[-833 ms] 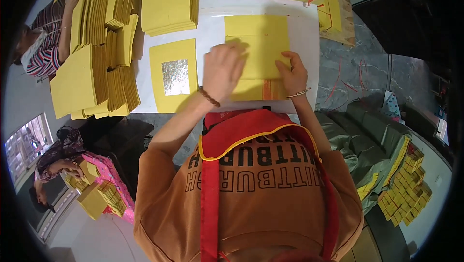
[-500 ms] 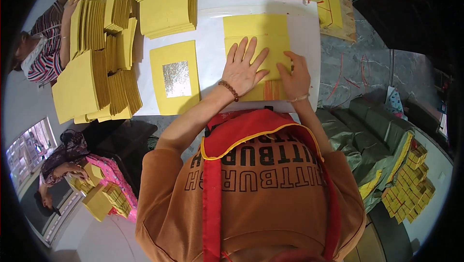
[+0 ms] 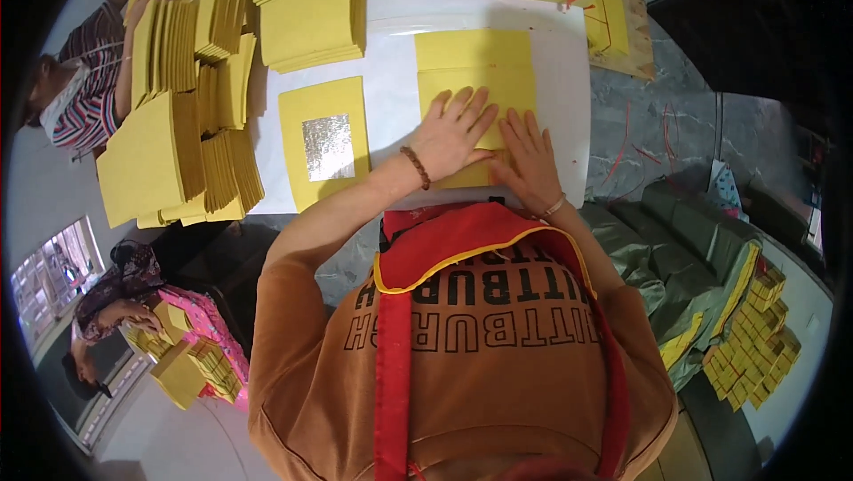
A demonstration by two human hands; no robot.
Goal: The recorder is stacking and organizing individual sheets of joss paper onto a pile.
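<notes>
A yellow paper sheet point(image 3: 474, 50) with a crease across it lies on the white table surface in front of me. My left hand point(image 3: 453, 133) rests flat on it, fingers stretched out and pointing away. Close beside, my right hand point(image 3: 529, 161) presses on the sheet's right part with its fingers extended, its thumb near my left thumb. The near part of the sheet is partly hidden under both hands. To the left lies another yellow sheet point(image 3: 294, 161) with a silver foil square point(image 3: 328, 145) on its face.
Stacks of folded yellow paper point(image 3: 311, 23) stand along the table's far and left sides. A person in a striped top point(image 3: 84, 112) handles paper at the far left; another person point(image 3: 115, 290) works lower left. Dark green wrapped bundles point(image 3: 657, 241) and yellow packs point(image 3: 755, 348) are at right.
My left hand has slid a little nearer to me, and my right hand has moved down and inward, its fingers straightening. The orange-red strip on the sheet's near part no longer shows.
</notes>
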